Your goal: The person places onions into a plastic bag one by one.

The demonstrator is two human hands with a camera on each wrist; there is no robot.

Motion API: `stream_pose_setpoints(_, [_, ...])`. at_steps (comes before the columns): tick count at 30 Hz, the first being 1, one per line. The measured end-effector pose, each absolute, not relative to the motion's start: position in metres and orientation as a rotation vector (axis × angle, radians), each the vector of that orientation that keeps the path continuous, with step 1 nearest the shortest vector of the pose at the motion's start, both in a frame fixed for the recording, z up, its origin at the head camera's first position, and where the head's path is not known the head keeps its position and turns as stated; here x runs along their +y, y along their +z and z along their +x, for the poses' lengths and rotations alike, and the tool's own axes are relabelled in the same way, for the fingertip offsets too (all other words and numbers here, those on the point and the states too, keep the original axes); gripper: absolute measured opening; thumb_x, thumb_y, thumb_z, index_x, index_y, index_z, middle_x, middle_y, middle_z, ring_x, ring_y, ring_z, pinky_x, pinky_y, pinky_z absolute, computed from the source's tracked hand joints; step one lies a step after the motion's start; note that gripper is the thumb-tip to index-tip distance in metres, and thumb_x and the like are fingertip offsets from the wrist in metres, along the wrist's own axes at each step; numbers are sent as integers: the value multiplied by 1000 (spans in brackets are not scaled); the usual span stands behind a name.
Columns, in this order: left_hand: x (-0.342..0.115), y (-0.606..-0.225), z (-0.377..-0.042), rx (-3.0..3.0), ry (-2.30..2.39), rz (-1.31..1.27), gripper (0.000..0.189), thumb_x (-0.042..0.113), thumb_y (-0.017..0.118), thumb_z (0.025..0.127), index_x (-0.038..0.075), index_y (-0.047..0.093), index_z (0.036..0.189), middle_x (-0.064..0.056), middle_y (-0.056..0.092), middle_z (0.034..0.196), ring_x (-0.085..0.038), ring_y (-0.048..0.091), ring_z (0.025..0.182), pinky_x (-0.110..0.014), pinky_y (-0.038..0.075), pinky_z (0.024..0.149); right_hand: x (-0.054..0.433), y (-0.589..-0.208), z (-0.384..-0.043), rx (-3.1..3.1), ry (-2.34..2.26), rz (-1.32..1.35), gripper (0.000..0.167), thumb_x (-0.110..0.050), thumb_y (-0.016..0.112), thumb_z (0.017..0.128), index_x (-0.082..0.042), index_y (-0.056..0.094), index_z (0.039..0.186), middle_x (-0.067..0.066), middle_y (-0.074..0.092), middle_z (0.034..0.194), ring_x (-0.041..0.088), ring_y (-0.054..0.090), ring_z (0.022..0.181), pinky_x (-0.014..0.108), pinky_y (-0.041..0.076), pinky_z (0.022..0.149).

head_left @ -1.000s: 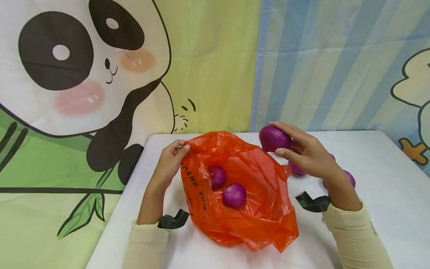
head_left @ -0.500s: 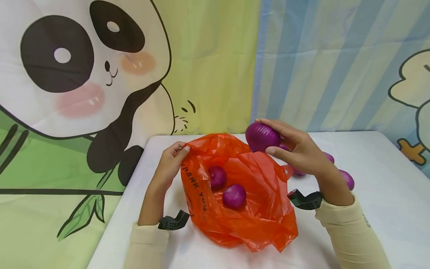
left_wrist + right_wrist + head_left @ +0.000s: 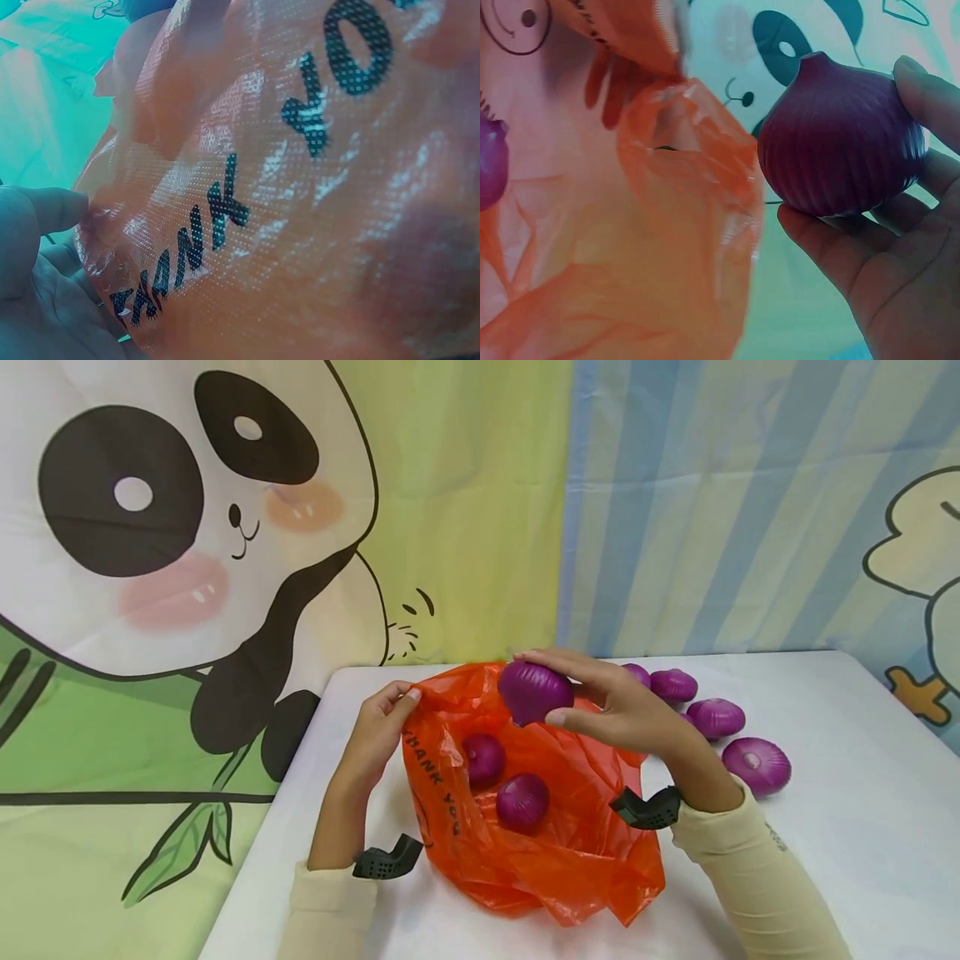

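A red plastic bag (image 3: 600, 868) printed "THANK YOU" lies with its mouth spread wide on the table. My left hand (image 3: 377, 727) pinches the bag's left rim between thumb and fingers; the left wrist view shows the thumb against the thin film (image 3: 247, 247). Above the far part of the mouth, my right hand (image 3: 626, 706) grips a purple onion (image 3: 535, 692) by its right side. In the right wrist view that onion (image 3: 840, 139) is clear of the bag, its neck pointing up. Inside the bag are two onions, one at the left (image 3: 483, 758) and one nearer (image 3: 522, 803).
Several more purple onions, among them a near one (image 3: 757, 767) and a middle one (image 3: 716, 718), lie on the white table (image 3: 862, 843) right of the bag. Some are partly hidden behind my right hand. A printed curtain (image 3: 480, 510) hangs behind the table's back edge.
My right hand has carried the onion leftward, from beyond the bag's right rim to above its mouth. More onions on the right have come into sight. The left hand has stayed on the rim.
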State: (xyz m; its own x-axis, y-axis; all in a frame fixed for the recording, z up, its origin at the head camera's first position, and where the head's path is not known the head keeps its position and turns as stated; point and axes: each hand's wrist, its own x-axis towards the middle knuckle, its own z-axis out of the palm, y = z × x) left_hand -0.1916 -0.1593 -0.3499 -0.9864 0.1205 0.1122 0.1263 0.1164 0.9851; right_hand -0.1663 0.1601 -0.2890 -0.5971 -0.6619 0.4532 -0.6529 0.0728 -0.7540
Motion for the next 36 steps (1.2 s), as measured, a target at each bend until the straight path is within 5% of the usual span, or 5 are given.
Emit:
stream_pose_setpoints(17, [-160,-351,-191,-2345,-2067,-243,34,32,49,103,0,58,107,-13,58,95,-24,54,89,-38,43,88,144,-323,-171,2115,-1288,-1457,58,-12,65,93,-10,43,146,4,46,146,22,43,132,37,48,94])
stream_pose_setpoints(23, [-161,-350,-190,-2331,-2070,-267,33,34,51,102,2,59,107,-13,60,95,-25,56,88,-40,44,89,144,-326,-170,2172,-1089,-1543,57,-25,64,95,-10,43,146,3,46,146,22,43,132,37,44,99])
stream_pose_setpoints(36, [-160,-348,-190,-2329,-2056,-269,33,33,51,102,2,59,109,-14,61,97,-25,58,88,-40,44,90,136,-345,-183,2437,-1069,-1377,59,-29,67,92,-8,47,144,4,52,140,18,52,123,36,44,99])
